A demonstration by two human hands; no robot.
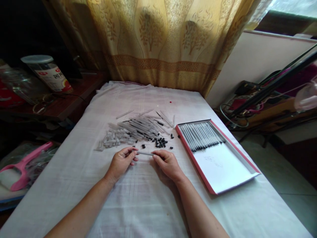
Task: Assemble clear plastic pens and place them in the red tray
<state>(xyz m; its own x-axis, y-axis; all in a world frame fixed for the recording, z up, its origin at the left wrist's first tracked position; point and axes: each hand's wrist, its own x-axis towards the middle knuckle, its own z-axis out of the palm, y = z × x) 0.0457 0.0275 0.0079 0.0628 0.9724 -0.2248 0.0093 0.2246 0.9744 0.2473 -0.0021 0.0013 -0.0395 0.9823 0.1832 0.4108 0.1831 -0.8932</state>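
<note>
Between my two hands lies a pen barrel (145, 153), a thin clear tube held level above the cloth. My left hand (123, 162) pinches its left end, and my right hand (168, 162) grips the right end between thumb and fingers. The fingers cover both tips. Just beyond is a loose pile of clear pen barrels and refills (138, 127), with clear caps (111, 138) heaped on its left. Small black end plugs (160, 142) are scattered in front of the pile. To the right, a shallow red-edged box (198, 168) holds a row of pens (201, 136).
A white cloth (138, 205) covers the table. On the left, a dark cabinet carries a lidded plastic jar (51, 72), with a pink-handled item (27, 165) lower down. A patterned curtain (160, 39) hangs behind. A tiny red piece (170, 102) lies near the far edge.
</note>
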